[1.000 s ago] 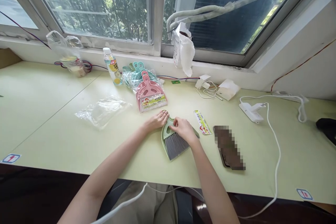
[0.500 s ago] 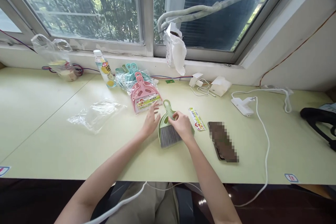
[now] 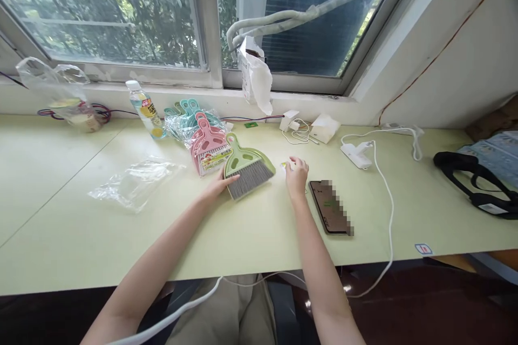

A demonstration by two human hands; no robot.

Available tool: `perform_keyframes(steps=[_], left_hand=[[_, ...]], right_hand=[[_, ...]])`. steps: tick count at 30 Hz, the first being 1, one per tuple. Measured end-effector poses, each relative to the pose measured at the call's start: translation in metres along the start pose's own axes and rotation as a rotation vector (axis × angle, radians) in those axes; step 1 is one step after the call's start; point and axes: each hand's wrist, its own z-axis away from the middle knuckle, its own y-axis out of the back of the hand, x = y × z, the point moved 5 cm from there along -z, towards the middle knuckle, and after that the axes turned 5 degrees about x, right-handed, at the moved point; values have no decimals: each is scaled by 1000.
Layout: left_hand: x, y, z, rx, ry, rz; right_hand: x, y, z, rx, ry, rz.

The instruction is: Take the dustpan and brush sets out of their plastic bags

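Observation:
A green dustpan with its grey-bristled brush (image 3: 250, 179) nested in it is tilted on its left side above the table. My left hand (image 3: 220, 183) grips its lower left edge, with the thumb over the bristles and the other fingers hidden behind the pan. To the right, my right hand (image 3: 297, 175) is over a printed label card (image 3: 283, 165), its fingers bent and a little apart. Most of that card is covered by the hand. A pink dustpan set (image 3: 208, 143) in clear wrapping lies just behind the green one, with teal sets (image 3: 189, 110) beyond it.
A phone (image 3: 329, 207) lies right of my right hand. Clear plastic wrapping (image 3: 137, 180) is at left, near a drink bottle (image 3: 146, 110) and a plastic bag (image 3: 76, 105). A white power strip (image 3: 356, 155), its cable and a black strapped item (image 3: 473, 183) are at right.
The green dustpan set has moved left and turned, and my left hand now grips it. My right hand has let go of it and moved right, over the label card. The view has shifted right.

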Motion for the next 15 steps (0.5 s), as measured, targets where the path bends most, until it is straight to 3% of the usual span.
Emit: perform_keyframes(steps=[3, 7, 15], left_hand=[[0, 11, -3, 139, 84, 112], [0, 13, -3, 226, 147, 196], [8, 10, 1, 239, 102, 229]], right_hand=[[19, -19, -2, -185, 15, 141], [22, -34, 7, -343, 8, 141], [22, -19, 5, -434, -117, 45]])
